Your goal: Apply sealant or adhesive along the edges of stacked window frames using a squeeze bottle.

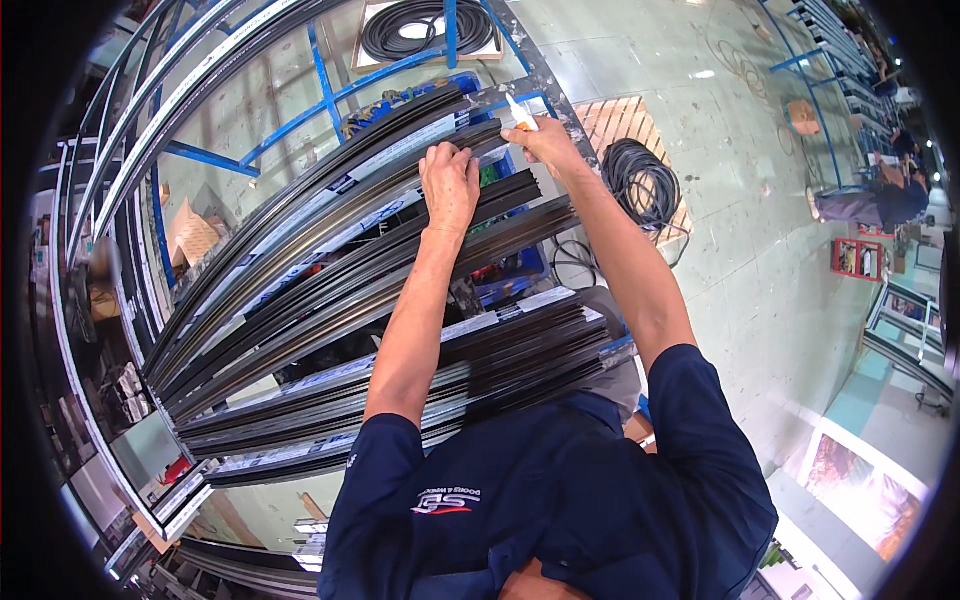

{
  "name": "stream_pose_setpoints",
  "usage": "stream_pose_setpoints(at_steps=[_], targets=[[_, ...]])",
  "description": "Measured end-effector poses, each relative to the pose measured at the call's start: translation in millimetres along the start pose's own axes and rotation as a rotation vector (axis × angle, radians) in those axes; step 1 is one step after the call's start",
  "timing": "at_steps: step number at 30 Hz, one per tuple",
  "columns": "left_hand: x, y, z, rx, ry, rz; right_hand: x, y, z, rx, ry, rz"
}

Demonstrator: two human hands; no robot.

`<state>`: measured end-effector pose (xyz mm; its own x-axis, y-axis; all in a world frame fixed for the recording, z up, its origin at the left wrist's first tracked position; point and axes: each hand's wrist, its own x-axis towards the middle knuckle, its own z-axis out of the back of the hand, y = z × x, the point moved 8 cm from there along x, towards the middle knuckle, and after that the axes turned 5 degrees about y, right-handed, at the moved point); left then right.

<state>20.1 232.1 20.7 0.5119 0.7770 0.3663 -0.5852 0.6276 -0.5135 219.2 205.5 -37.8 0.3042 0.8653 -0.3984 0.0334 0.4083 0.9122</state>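
My right hand [550, 146] grips a small white nozzle bottle [521, 115] with an orange patch, its pointed tip facing up and away from me. Just beside the bottle lies the end of a dark long profile [485, 136]. My left hand [450, 185] is closed over this profile a little back from its end, fingers bent across it. What the left thumb does is hidden. More dark and silver profiles [340, 255] lie side by side under both forearms, several with white-and-blue protective film.
Blue bins [515, 290] show below the profiles. A blue metal frame [325, 75] stands beyond, near a boxed coil of black hose [415, 30]. On the right, a black cable coil [640, 180] rests on a wooden pallet [612, 122]. Another person [885, 195] is at the far right.
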Motion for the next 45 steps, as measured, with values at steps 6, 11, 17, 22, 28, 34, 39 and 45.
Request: stream_pose_setpoints(at_steps=[6,11,17,22,28,34,39,45], targets=[[10.8,-15.2,-2.8,0.056,0.079,-0.019,21.9,-16.9,19.4,-0.368,-0.02,0.012],[12.9,-21.3,-4.2,0.171,0.149,-0.058,10.3,4.0,10.9,-0.685,-0.108,0.103],[10.5,-44.7,-15.3,0.257,0.242,-0.286,-7.5,17.0,3.7,-0.717,-0.174,0.087],[9.7,-43.5,-11.3,0.254,0.222,-0.25,-10.3,21.6,6.1,-0.741,-0.15,0.011],[-22.4,-3.5,39.7,0.321,0.18,-0.187,-10.2,23.6,-5.1,-0.78,-0.09,-0.028],[-52.4,31.7,79.7,0.36,0.184,-0.149,-6.0,18.1,0.7,-0.773,-0.084,-0.043],[-81.9,62.7,112.7,0.442,0.193,-0.08,-6.6,18.5,-3.3,-0.77,-0.087,-0.039],[-104.8,87.8,141.7,0.427,0.277,-0.065,-0.9,14.4,6.7,-0.814,-0.116,-0.023]])
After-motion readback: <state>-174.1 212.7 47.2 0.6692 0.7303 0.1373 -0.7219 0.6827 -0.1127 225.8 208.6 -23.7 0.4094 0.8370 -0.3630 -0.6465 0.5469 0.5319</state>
